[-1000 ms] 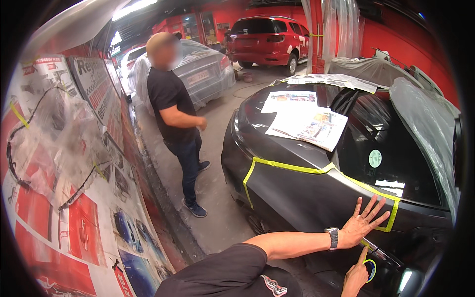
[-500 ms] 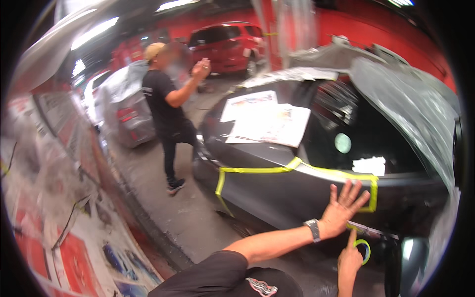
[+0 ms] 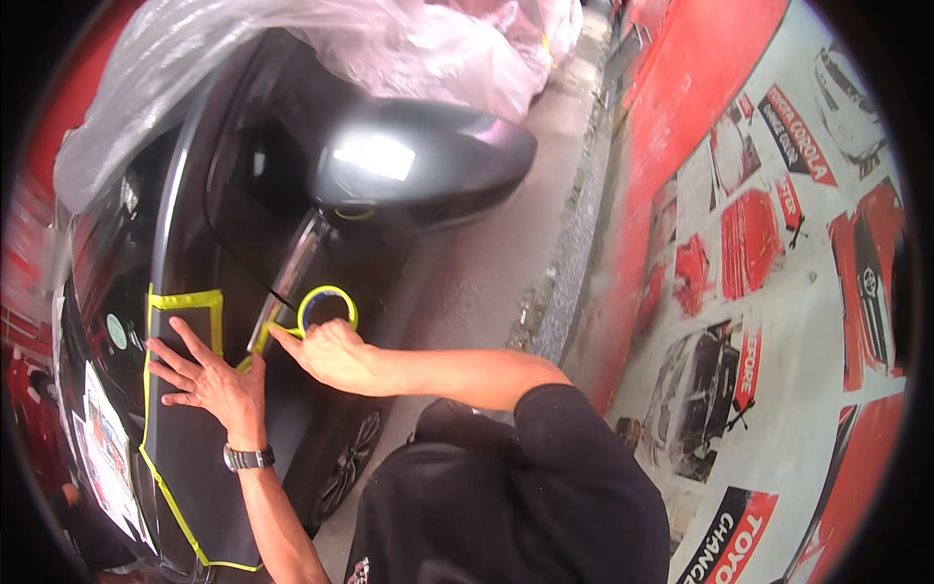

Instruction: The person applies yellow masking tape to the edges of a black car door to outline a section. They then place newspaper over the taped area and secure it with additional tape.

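pressing flat, the left hand (image 3: 209, 382) spreads open fingers on the dark car fender (image 3: 195, 467), steadying the taped edge. just right, the right hand (image 3: 331, 352) pinches a yellow masking tape roll (image 3: 327, 307), held close to the yellow tape line (image 3: 183, 300).

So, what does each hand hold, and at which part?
Right hand grips the yellow tape roll at its lower rim. Left hand holds nothing; it lies flat on the car panel.
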Action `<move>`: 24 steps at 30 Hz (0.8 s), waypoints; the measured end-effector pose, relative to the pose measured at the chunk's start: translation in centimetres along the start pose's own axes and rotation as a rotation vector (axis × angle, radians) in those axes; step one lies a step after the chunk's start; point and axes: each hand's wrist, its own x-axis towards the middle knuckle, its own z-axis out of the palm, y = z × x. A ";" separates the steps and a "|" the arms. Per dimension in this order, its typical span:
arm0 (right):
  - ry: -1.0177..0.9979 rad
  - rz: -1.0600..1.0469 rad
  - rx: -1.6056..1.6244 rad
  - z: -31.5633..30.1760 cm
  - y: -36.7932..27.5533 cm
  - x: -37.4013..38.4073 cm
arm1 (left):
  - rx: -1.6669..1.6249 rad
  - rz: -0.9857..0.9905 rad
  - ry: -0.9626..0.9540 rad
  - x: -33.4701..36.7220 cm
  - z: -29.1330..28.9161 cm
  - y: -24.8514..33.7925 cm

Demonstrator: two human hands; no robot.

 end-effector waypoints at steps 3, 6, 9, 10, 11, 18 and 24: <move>0.036 -0.011 -0.005 1.3 -0.5 0.6 | 0.026 0.003 -0.028 -0.2 -0.1 -1.3; 0.070 -0.032 -0.071 0.8 -0.9 1.1 | 0.171 0.008 -0.047 -0.1 0.5 -2.4; 0.072 -0.036 0.012 -1.2 0.7 0.7 | 0.087 -0.030 -0.103 0.6 0.8 -1.6; 0.092 -0.024 0.001 -1.0 1.2 0.7 | 0.023 -0.014 -0.088 0.6 0.7 -1.4; 0.070 -0.025 0.042 -1.2 1.4 0.7 | -0.036 -0.003 -0.083 0.4 0.5 -1.2; 0.068 -0.050 0.091 -0.4 1.6 0.8 | -0.101 0.000 -0.080 -0.1 0.2 -1.6; 0.072 -0.045 0.133 -0.4 1.6 0.6 | -0.077 0.009 -0.029 -0.2 1.0 -1.3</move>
